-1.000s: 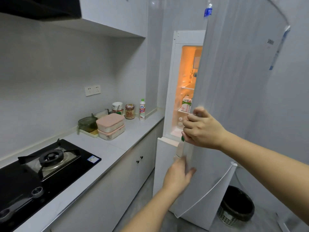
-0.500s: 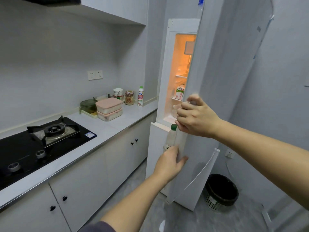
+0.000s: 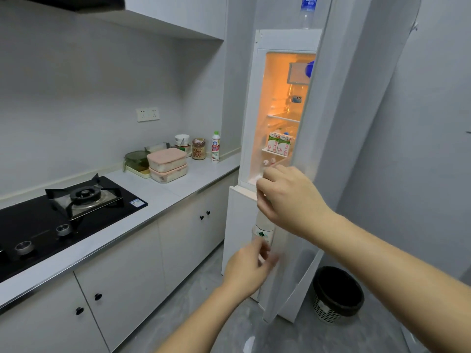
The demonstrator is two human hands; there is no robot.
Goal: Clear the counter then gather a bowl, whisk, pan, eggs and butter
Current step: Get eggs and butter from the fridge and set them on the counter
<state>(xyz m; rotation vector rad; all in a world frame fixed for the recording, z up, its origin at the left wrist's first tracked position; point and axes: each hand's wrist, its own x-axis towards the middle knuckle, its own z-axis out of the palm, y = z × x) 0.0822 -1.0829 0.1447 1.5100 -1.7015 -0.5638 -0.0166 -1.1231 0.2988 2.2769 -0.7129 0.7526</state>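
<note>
The white fridge door (image 3: pixel 344 123) stands partly ajar, and the lit inside shows two milk cartons (image 3: pixel 279 146) on a shelf. My right hand (image 3: pixel 290 197) has its fingers curled round the door's edge at waist height. Just under it a white bottle with a green label (image 3: pixel 263 225) stands at the inner side of the door, its top hidden by my fingers. My left hand (image 3: pixel 251 268) is blurred below the bottle, fingers loose, holding nothing. No bowl, whisk, pan, eggs or butter is in view.
On the grey counter (image 3: pixel 204 174) stand two stacked pink boxes (image 3: pixel 167 161), a green container (image 3: pixel 135 159), a jar (image 3: pixel 198 149), a cup (image 3: pixel 182 141) and a white bottle (image 3: pixel 215 146). A gas hob (image 3: pixel 84 197) lies at left. A black bin (image 3: pixel 336 294) sits beside the fridge.
My left hand has come off the bottle and door and drawn back a little. My right hand has slid slightly down along the door's edge, over the bottle's top.
</note>
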